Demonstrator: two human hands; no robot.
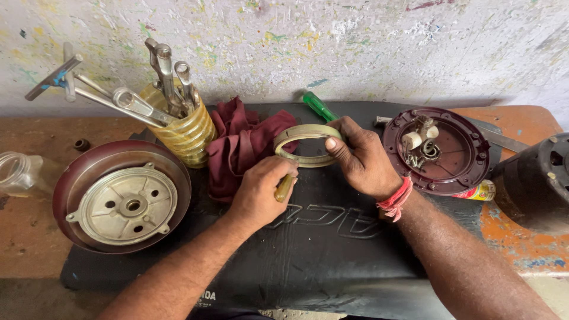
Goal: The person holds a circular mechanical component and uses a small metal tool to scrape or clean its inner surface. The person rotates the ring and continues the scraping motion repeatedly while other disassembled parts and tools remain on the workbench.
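My right hand (363,157) grips a pale metal ring (303,145) by its right side and holds it tilted above the black mat (320,249). My left hand (261,192) is closed around a tool with a yellowish handle (284,188), its working end against the ring's lower left edge. A red thread band sits on my right wrist. A maroon cloth (240,145) lies bunched just behind the left hand.
A maroon round cover with a silver hub (121,198) lies at left. A yellow ribbed container (184,130) holds several spanners. A green-handled screwdriver (319,106), a maroon disc with small parts (435,151), a black housing (536,181) and a clear jar (18,172) surround the mat.
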